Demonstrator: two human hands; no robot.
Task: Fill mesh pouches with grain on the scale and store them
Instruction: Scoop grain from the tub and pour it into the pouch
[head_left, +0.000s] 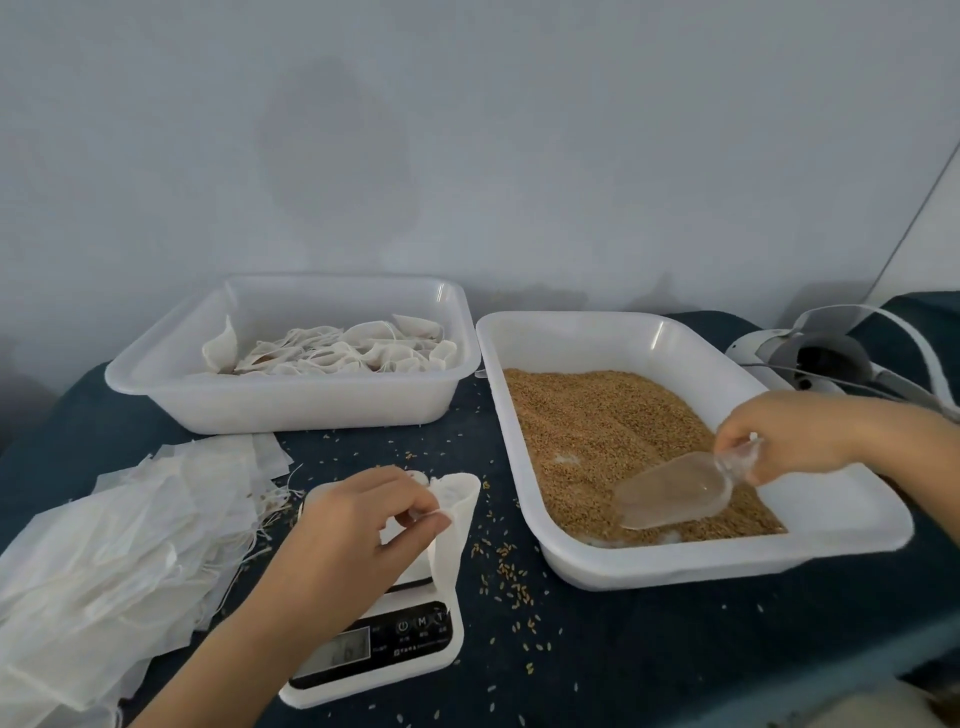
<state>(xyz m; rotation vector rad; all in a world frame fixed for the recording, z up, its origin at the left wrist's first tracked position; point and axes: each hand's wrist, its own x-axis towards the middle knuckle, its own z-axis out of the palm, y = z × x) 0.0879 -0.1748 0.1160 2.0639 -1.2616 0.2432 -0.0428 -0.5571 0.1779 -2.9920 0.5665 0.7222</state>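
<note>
A white mesh pouch (451, 525) stands upright on the scale (379, 644), its mouth held open at the rim. The scale is white with a dark front panel bearing buttons and a display whose reading is illegible. Golden-brown grain (613, 436) lies in a white tray (727, 558) right of the scale; a clear plastic scoop (675, 488) rests mouth-down in it. Flat empty pouches (124, 530) are piled left of the scale. Filled, tied pouches (337, 351) lie in a second white tray (291, 400) behind

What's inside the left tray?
The left tray holds a heap of filled mesh pouches with drawstrings. The tray's near wall and the pouches hide its floor.
</note>
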